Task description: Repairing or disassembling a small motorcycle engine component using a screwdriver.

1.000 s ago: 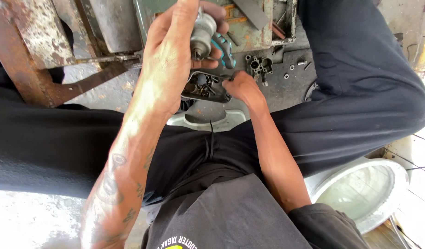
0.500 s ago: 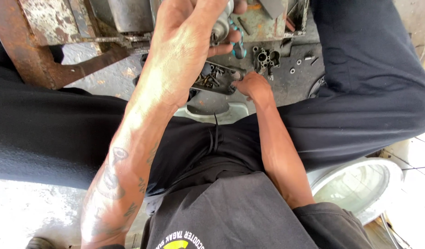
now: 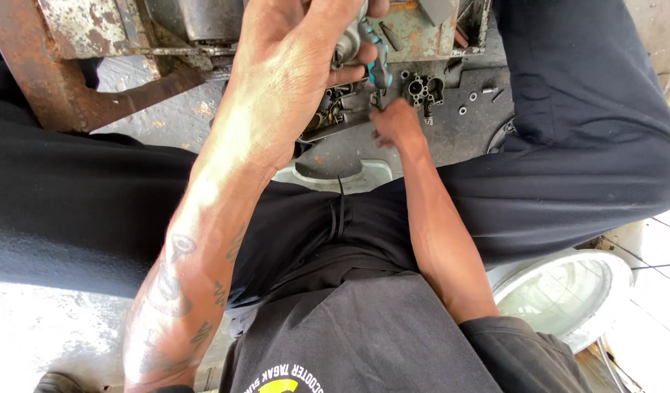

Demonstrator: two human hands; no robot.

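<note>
You have no package, sign or screen in view here. The one label-like thing is the round print (image 3: 288, 378) on the chest of your dark shirt (image 3: 364, 335), at the bottom edge between your two forearms: an arc of white letters over a yellow patch, cut off by the frame.
</note>
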